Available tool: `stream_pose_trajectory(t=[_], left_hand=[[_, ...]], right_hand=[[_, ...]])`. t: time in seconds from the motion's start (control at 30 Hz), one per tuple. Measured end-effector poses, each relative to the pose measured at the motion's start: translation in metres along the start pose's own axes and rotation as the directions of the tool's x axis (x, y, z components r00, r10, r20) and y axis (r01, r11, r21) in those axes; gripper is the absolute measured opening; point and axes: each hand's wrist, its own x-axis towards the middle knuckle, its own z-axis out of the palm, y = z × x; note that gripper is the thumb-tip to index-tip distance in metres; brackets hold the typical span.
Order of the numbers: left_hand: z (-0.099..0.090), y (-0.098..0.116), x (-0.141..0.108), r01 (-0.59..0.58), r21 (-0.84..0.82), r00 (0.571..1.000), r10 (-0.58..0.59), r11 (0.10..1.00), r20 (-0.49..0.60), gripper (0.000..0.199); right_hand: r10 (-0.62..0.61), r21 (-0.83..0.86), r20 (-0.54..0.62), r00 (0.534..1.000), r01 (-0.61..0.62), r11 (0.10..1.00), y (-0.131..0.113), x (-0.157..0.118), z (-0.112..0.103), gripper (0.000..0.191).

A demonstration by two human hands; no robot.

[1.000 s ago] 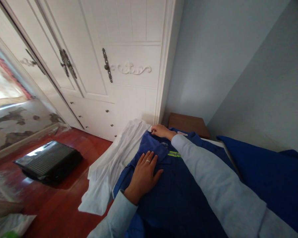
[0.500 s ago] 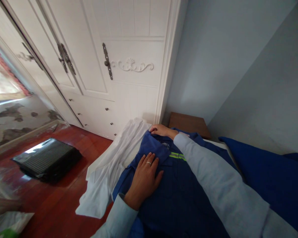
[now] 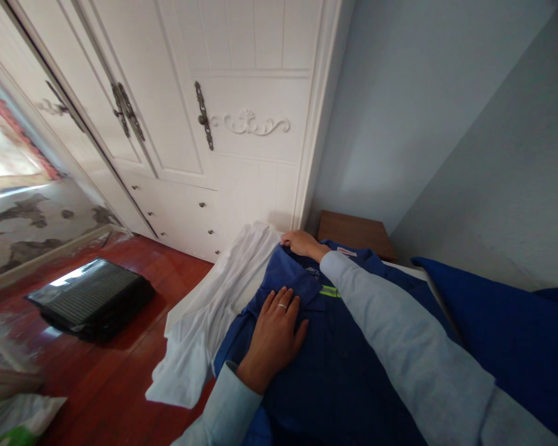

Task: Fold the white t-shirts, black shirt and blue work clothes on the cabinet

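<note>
A dark blue work jacket with a yellow-green stripe lies spread out in front of me. My left hand rests flat on its front just below the collar, fingers stretched out, a ring on one of them. At the far side of the collar, my right hand pinches the collar's edge between thumb and fingers. Beside the jacket on the left lies a crumpled white garment, its end hanging over the edge.
A white wardrobe stands straight ahead. Right of it is a small brown wooden stand. On the red floor lies a black plastic-wrapped package. More blue cloth lies to the right.
Both hands keep nearly the same places on the jacket. My right forearm has shifted slightly left, and more of the label inside the collar shows. The view has moved a little.
</note>
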Motion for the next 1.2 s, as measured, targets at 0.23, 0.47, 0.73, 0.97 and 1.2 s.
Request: stream_pose_trajectory(t=[0.23, 0.47, 0.73, 0.97, 1.2], left_hand=[[0.002, 0.001, -0.001, -0.001, 0.011, 1.000, 0.001, 1.000, -0.009, 0.045], [0.002, 0.003, -0.001, 0.006, 0.017, 1.000, -0.006, 1.000, 0.010, 0.048], [0.003, -0.001, 0.001, 0.003, 0.003, 1.000, -0.003, 1.000, -0.010, 0.047], [0.005, -0.002, 0.000, -0.023, 0.022, 1.000, 0.023, 0.999, -0.001, 0.049], [0.004, -0.001, 0.001, -0.023, 0.052, 1.000, 0.023, 0.998, 0.005, 0.050]], right_hand=[[-0.006, -0.101, -0.013, 1.000, 0.004, 0.995, -0.016, 0.006, -0.001, 0.025], [-0.100, -0.056, -0.046, 0.994, 0.097, 0.994, -0.003, 0.000, 0.000, 0.026], [-0.143, 0.155, -0.020, 0.989, 0.145, 0.977, 0.033, -0.021, -0.007, 0.020], [0.074, -0.035, -0.116, 0.991, -0.079, 0.996, 0.012, -0.022, 0.007, 0.026], [0.141, -0.067, -0.138, 0.980, -0.152, 0.986, 0.007, -0.020, 0.010, 0.023]])
